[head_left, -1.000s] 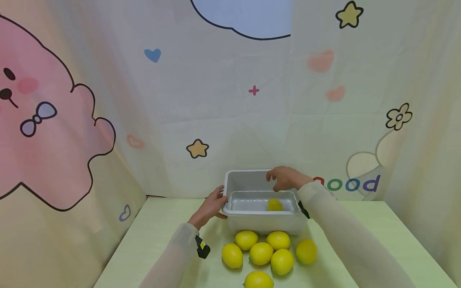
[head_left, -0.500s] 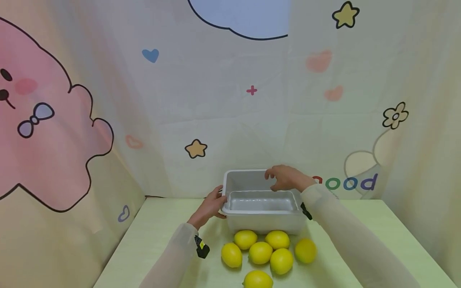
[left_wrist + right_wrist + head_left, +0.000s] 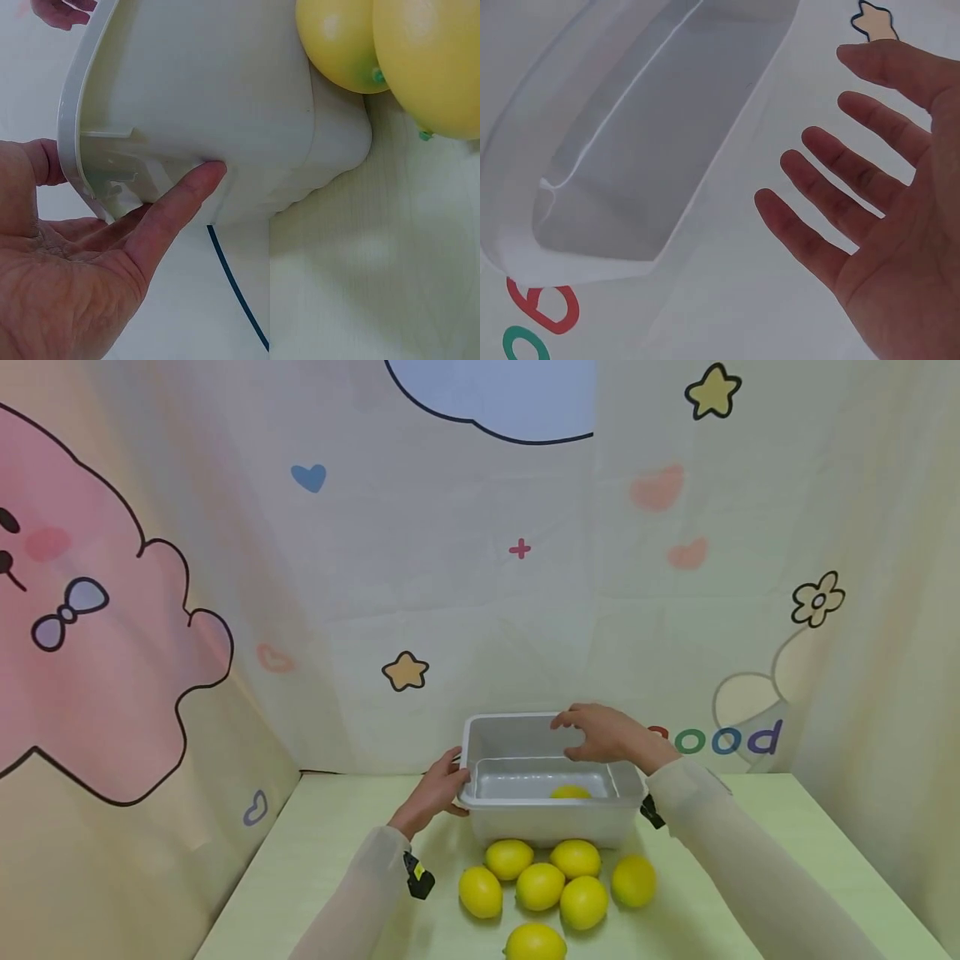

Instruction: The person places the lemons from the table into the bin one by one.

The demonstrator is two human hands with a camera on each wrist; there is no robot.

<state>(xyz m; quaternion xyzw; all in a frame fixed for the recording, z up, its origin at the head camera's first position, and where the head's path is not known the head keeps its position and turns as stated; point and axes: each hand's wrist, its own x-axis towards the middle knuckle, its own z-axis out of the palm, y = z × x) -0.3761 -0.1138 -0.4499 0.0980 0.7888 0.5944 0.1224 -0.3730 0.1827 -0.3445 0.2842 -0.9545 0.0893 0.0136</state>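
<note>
A light grey plastic bin [image 3: 551,824] stands at the back of the table, its rim facing up and a little forward. My left hand [image 3: 435,787] holds its left end; the left wrist view shows the thumb at the rim and a finger [image 3: 176,206] pressed along the outer wall. Inside the bin the top of one yellow lemon [image 3: 571,792] shows above the front rim, the rest hidden by the front wall. Over the bin's right side is my right hand [image 3: 609,735], fingers spread and holding nothing, as the right wrist view confirms.
Several lemons [image 3: 540,887] lie in a loose group in front of the bin, one more [image 3: 633,881] to their right and another [image 3: 536,942] nearest the front. Behind the pale green table [image 3: 330,843] hangs a printed cloth [image 3: 480,610].
The lemon in the bin dropped from sight behind the front wall, and its top shows again now. My right hand has shifted slightly right, its fingers spread wider. The left hand keeps its hold.
</note>
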